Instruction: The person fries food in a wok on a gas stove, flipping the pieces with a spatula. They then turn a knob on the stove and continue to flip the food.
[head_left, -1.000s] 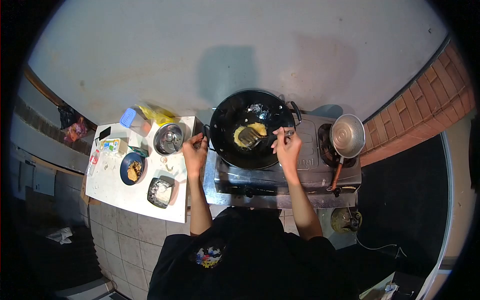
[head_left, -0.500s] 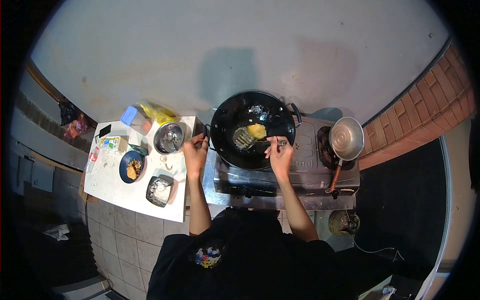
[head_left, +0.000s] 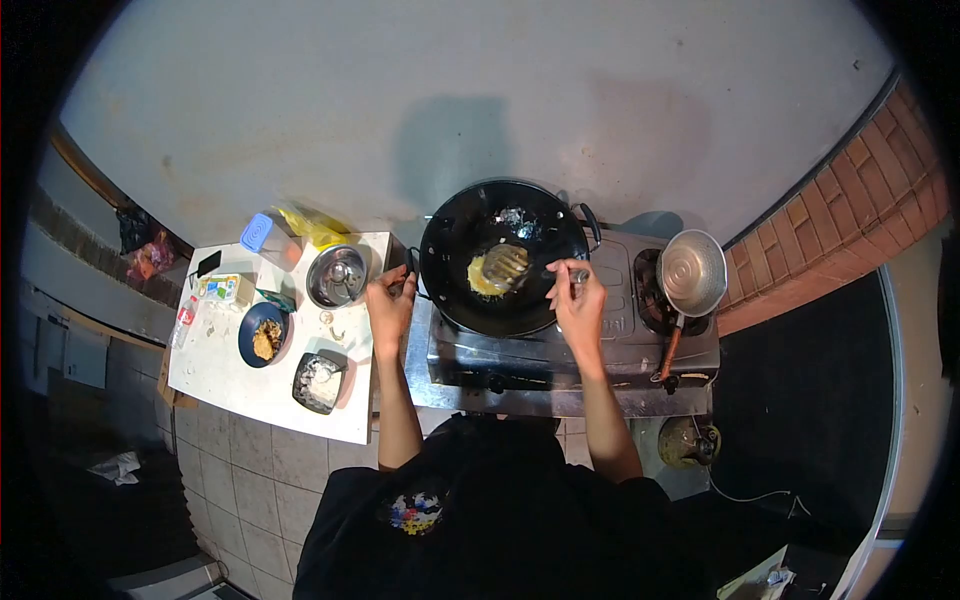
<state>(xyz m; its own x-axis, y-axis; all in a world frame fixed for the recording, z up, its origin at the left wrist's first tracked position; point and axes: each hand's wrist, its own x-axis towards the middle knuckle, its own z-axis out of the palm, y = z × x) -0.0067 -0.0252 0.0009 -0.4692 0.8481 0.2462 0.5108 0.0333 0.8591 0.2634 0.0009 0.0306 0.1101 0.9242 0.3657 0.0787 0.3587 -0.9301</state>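
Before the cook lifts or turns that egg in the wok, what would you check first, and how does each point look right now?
1. Left hand steadies the wok handle: ok, fingers closed on it.
2. Right hand grips the spatula handle: ok.
3. Spatula blade at the egg: ok, it lies on the egg.
4. Blade fully under the egg: cannot tell.
5. Wok seated on the stove burner: ok.
6. Flame lit: cannot tell, hidden beneath the wok.
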